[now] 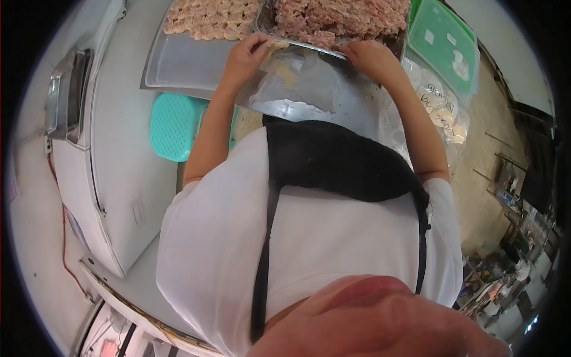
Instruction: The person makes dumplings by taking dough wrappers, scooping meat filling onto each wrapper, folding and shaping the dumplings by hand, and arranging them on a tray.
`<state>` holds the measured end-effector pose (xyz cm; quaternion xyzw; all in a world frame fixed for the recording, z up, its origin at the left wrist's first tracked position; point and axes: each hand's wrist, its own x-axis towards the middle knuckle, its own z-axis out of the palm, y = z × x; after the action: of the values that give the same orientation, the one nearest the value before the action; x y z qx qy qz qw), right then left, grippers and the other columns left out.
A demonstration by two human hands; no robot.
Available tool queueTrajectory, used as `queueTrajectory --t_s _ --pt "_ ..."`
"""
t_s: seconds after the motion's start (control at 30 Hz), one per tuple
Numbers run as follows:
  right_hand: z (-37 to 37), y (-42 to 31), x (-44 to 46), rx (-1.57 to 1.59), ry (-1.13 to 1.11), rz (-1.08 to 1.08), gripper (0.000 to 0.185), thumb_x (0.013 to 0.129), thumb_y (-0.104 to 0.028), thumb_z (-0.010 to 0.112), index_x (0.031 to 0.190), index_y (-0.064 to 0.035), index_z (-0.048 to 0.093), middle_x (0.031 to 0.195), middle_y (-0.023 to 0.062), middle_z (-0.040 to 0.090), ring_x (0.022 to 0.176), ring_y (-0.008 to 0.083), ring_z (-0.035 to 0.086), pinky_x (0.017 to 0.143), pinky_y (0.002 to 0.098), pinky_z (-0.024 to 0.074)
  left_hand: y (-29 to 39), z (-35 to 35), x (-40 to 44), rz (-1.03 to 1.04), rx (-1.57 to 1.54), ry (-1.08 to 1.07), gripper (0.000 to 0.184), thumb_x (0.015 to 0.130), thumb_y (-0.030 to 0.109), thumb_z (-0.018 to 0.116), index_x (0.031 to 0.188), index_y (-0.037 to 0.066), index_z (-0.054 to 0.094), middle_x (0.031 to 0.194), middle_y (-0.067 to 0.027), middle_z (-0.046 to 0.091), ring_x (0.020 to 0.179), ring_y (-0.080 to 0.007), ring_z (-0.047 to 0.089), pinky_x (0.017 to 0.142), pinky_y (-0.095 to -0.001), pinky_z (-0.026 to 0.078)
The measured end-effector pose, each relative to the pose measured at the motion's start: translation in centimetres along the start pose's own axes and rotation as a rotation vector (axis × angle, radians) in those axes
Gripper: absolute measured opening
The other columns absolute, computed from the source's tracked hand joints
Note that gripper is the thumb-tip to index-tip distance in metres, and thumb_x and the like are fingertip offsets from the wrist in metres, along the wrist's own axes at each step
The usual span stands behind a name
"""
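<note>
A metal tray of ground meat mixture (339,21) stands in front of me. At its near left corner is my left hand (250,56), its thumb and fingers closed on a small, pale yellowish piece of dough wrapper (278,45). My right hand (373,60) is at the near right part of the meat tray's rim (315,47). Its fingers are curled together by the meat, and what they hold, if anything, is hidden. To the left, rows of small filled dumplings (208,19) lie on a flat metal tray (184,65).
The shiny metal work surface (321,89) in front of me has wet smears. A turquoise perforated stool or basket (172,128) is below left. Green-lidded containers (440,38) and clear plastic packs with handwriting (437,107) stand right. A white cabinet (128,149) is left.
</note>
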<state>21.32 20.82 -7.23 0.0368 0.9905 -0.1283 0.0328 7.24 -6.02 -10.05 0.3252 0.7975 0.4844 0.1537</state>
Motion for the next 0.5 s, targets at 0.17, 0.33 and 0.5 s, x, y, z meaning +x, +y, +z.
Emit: queueTrajectory --t_s 0.17,0.33,0.5 --pt "-1.4 0.7 -0.6 0.168 -0.095 0.16 0.03 0.092 -0.032 0.053 0.105 -0.0093 0.067 0.083 0.0195 0.063 0.079 0.0355 0.061 0.072 0.0403 0.0477 0.9 -2.1 2.1 -0.282 -1.164 -0.17 0.028 0.095 0.017 0.05 0.118 0.002 0.052 0.102 -0.011 0.063 0.091 -0.0206 0.063 0.079 -0.0332 0.052" --pt "-1.8 -2.8 0.2 0.246 0.369 -0.114 0.036 0.087 -0.036 0.061 0.112 -0.0101 0.065 0.105 0.0147 0.062 0.089 0.0315 0.062 0.074 0.0372 0.0494 3.4 -0.9 1.8 -0.254 -0.999 -0.183 0.032 0.098 0.023 0.046 0.121 0.001 0.05 0.108 -0.0128 0.062 0.096 -0.0237 0.062 0.079 -0.0369 0.053" --pt "-1.2 -9.5 1.9 0.66 0.362 -0.099 0.035 0.082 -0.029 0.069 0.106 -0.0038 0.064 0.097 0.008 0.063 0.082 0.0177 0.061 0.074 0.0306 0.0489 4.0 1.6 1.1 -0.277 -1.261 -0.152 0.03 0.097 0.019 0.047 0.12 0.001 0.05 0.112 -0.0131 0.06 0.099 -0.0239 0.061 0.082 -0.0384 0.052"
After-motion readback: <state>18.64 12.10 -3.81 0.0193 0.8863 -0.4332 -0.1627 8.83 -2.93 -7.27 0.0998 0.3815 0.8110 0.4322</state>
